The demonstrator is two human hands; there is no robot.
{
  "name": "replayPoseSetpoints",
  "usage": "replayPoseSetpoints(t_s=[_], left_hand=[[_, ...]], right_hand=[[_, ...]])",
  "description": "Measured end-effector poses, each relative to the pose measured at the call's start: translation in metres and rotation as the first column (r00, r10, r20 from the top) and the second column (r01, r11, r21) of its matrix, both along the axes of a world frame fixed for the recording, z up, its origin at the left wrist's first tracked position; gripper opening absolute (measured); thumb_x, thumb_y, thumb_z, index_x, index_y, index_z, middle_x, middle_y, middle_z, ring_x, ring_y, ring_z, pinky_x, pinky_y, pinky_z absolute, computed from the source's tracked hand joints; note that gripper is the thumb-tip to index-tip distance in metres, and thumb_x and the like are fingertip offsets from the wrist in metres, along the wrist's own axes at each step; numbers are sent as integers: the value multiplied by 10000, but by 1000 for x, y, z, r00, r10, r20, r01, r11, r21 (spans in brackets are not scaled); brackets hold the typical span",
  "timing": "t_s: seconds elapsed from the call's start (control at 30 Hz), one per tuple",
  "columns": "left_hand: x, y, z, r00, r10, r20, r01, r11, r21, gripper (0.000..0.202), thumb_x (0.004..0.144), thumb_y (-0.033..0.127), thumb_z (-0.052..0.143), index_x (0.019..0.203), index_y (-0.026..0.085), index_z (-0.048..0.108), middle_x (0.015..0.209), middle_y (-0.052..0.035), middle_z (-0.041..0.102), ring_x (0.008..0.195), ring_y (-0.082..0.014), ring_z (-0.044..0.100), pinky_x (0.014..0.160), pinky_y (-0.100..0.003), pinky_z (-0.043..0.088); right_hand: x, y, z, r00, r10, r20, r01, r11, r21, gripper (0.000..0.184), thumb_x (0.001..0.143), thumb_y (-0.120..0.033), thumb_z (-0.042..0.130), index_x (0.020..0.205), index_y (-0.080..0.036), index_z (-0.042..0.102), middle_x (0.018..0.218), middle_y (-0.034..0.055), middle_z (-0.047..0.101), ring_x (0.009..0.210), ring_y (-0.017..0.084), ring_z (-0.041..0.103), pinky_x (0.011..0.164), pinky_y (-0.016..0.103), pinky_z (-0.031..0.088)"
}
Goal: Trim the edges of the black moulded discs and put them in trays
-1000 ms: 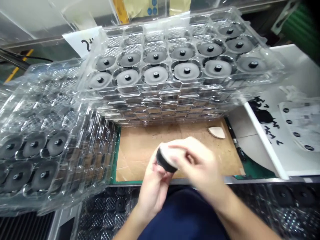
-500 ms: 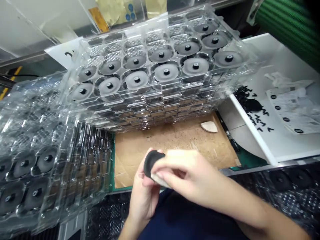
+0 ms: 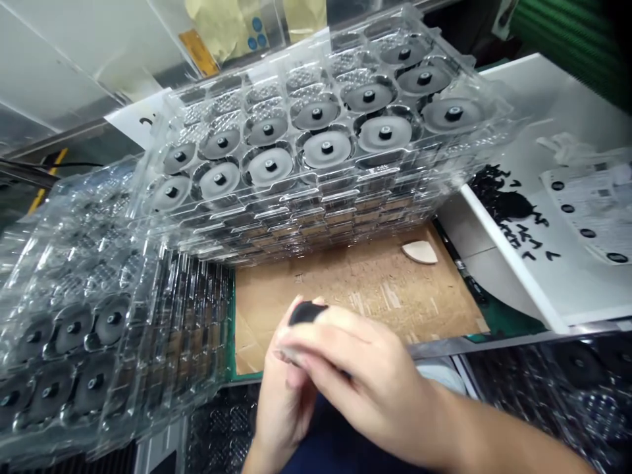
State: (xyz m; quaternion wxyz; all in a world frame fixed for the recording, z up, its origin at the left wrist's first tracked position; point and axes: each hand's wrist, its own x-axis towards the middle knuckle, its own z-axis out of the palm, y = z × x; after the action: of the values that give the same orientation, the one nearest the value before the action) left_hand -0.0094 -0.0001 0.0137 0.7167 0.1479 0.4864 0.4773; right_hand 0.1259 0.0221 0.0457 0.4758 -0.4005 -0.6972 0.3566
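Head: tray (image 3: 316, 193) holds discs (image 3: 338, 153); left hand (image 3: 282, 395), black piece (image 3: 303, 314).

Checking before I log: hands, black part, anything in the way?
Left hand holding black part. Right hand gripping pale pad there, part mostly hidden. Stacked trays beyond, not touching hands.

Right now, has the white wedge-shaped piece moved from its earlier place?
No, the white wedge-shaped piece keeps its place near the far right corner of the cardboard.
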Motion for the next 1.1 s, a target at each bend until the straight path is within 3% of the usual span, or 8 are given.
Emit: replayPoseSetpoints(t_s=[0.1, 0.23, 0.43, 0.57, 0.7, 0.9, 1.0, 1.1], left_hand=[[0, 0, -2, 999, 38, -23, -37, 997, 71, 552, 540, 275, 846, 1059, 333, 669, 1116, 6, 694, 1000, -212, 649, 849, -256, 521], [4, 1, -1, 1000, 14, 5, -15, 988, 156, 540, 593, 290, 820, 1108, 283, 658, 986, -4, 732, 878, -177, 679, 863, -261, 530], [3, 4, 5, 998, 58, 33, -62, 985, 163, 574, 489, 246, 868, 1030, 315, 688, 1062, 25, 729, 925, -190, 690, 789, -197, 556], [4, 7, 4, 991, 122, 45, -129, 975, 182, 477, 573, 253, 832, 1021, 335, 692, 1068, 36, 729, 962, -174, 683, 844, -191, 533], [2, 6, 5, 993, 91, 81, -103, 983, 155, 449, 619, 258, 804, 1038, 363, 678, 1086, 51, 722, 946, -156, 685, 821, -185, 541], [0, 4, 0, 994, 105, 31, -108, 985, 132, 485, 621, 337, 796, 1087, 324, 662, 1127, -8, 701, 996, -188, 665, 855, -203, 527], [0, 7, -4, 991, 132, 18, -133, 984, 117, 534, 606, 422, 782, 1111, 311, 649, 1164, -26, 681, 1075, -231, 626, 907, -276, 518], [-1, 12, -6, 983, 179, 34, -182, 979, 94, 512, 644, 483, 729, 1111, 288, 653, 1210, -32, 657, 1138, -233, 588, 949, -288, 493]], right_hand=[[3, 0, 2, 988, 147, 55, -136, 977, -161, 153, 878, -95, 535, 891, -157, 674, 825, 3, 669, 749, 88, 608, 729, 166, 495], [0, 5, 5, 999, -30, -23, 30, 1000, -7, 183, 894, -109, 509, 970, -77, 673, 875, 73, 684, 810, 125, 617, 793, 209, 492], [19, -3, 0, 992, 110, 64, -96, 978, -187, 133, 860, -100, 573, 898, -152, 690, 750, -3, 647, 651, 79, 589, 646, 148, 480], [24, -8, 0, 970, -61, 236, 75, 996, -54, 184, 874, -98, 514, 954, -111, 679, 752, 51, 641, 649, 133, 590, 653, 232, 490], [18, -3, 2, 992, 58, 108, -51, 996, -67, 170, 876, -107, 517, 925, -126, 679, 767, 35, 652, 652, 111, 589, 629, 194, 485], [12, 0, 3, 989, 24, 144, -12, 997, -82, 192, 878, -112, 501, 932, -117, 686, 772, 51, 652, 667, 126, 597, 631, 220, 481], [15, 8, -10, 997, 58, 53, -45, 976, -211, 171, 877, -157, 530, 904, -183, 697, 790, 9, 684, 682, 107, 614, 627, 195, 481], [26, 17, -48, 971, -151, 185, 207, 919, -335, 181, 879, -218, 520, 933, -223, 692, 889, 10, 711, 788, 139, 645, 666, 231, 497]])
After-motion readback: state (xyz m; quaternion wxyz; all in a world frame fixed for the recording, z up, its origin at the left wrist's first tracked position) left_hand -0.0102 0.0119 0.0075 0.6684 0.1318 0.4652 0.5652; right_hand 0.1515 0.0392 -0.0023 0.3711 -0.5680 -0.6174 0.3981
